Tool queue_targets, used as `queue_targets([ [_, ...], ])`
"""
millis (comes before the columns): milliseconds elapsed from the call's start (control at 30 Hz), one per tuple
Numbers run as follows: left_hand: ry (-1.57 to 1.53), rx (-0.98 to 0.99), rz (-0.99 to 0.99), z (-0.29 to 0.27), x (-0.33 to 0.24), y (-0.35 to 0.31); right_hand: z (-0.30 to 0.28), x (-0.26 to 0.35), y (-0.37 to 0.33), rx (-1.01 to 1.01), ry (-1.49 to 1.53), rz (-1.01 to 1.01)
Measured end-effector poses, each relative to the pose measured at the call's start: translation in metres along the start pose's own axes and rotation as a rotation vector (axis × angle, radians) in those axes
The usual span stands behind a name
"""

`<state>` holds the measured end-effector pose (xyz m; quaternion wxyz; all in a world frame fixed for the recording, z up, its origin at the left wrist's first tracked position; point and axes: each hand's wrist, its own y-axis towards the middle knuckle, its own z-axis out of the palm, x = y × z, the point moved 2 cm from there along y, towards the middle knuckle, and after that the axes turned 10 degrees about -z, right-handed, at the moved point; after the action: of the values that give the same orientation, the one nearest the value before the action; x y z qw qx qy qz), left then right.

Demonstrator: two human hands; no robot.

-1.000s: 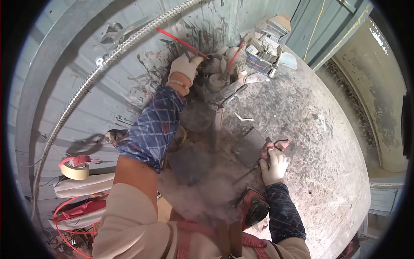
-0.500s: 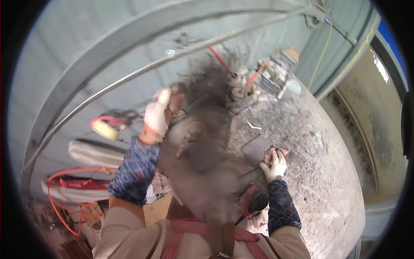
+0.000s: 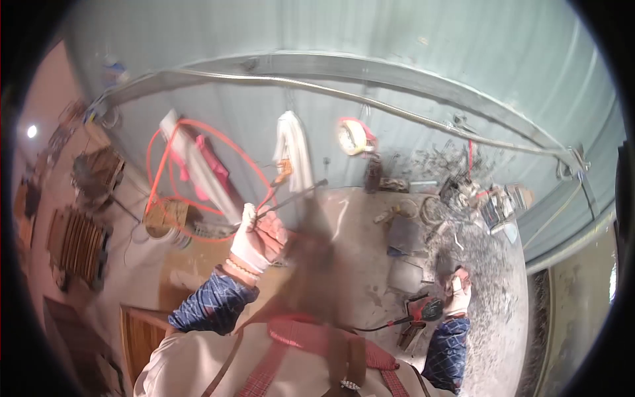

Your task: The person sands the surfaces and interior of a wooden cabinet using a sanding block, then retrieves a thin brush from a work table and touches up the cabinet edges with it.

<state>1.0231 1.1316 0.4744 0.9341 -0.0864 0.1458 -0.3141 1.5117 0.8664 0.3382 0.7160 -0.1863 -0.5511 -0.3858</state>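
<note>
My left hand [image 3: 256, 239], in a pale glove with a bead bracelet at the wrist, is raised left of the dusty table [image 3: 489, 324]. Its fingers close round a thin dark rod [image 3: 291, 200] that slants up to the right. Over on the table's right side, my right hand [image 3: 458, 296] is gloved too, its fingers curled. Something reddish and dark shows at its fingertips, too blurred to name. Beside it lies a red and black power tool [image 3: 423, 308] with a cable. Two grey square pieces, an upper one [image 3: 405, 235] and a lower one [image 3: 405, 274], lie to its left.
An orange hose [image 3: 248, 153] loops down the metal wall, near a hanging white cloth [image 3: 296, 149] and rolls of tape [image 3: 354, 137]. Clutter [image 3: 479, 198] heaps up at the table's back right. Stacked wooden pieces [image 3: 76, 248] stand far left. A brown blur covers the middle foreground.
The view has swung left, showing more wall and floor there. The dark rod now shows clearly in my left hand. My right hand remains low over the table by the power tool.
</note>
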Motion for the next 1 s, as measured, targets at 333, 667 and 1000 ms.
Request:
queue_targets([
  [333, 0.942, -0.061, 0.462, -0.056, 0.000, -0.013, 0.418, -0.007, -0.046, 0.531, 0.556, 0.175],
  [667, 0.488, -0.280, 0.750, -0.201, -0.002, -0.096, 0.523, -0.126, -0.189, 0.871, 0.293, 0.640],
  [1000, 0.150, -0.886, 1.170, -0.284, 0.053, -0.313, 0.592, -0.227, -0.254, 1.532, 0.236, 0.778],
])
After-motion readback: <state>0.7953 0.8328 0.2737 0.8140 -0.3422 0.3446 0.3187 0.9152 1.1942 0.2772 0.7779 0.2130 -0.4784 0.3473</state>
